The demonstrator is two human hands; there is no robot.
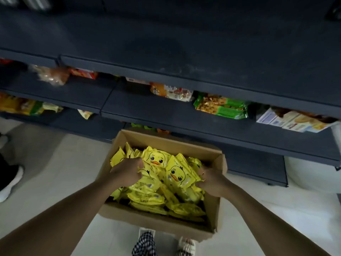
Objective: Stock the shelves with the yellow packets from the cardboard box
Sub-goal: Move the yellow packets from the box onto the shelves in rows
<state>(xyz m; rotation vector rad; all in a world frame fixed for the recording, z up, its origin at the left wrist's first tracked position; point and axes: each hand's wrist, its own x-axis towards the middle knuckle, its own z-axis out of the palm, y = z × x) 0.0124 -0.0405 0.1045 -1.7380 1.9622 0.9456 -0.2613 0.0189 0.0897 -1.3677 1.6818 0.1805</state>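
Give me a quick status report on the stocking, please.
Both hands, left and right, gripping yellow packets inside cardboard box. None shelved yet. Nothing blocking dark shelf.

Yellow duck-print packets (177,174) heaped in open cardboard box (166,141).

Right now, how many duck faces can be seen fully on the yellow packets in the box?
2. One duck face is near the left hand; the other duck face is beside the right hand. More may be hidden in the pile.
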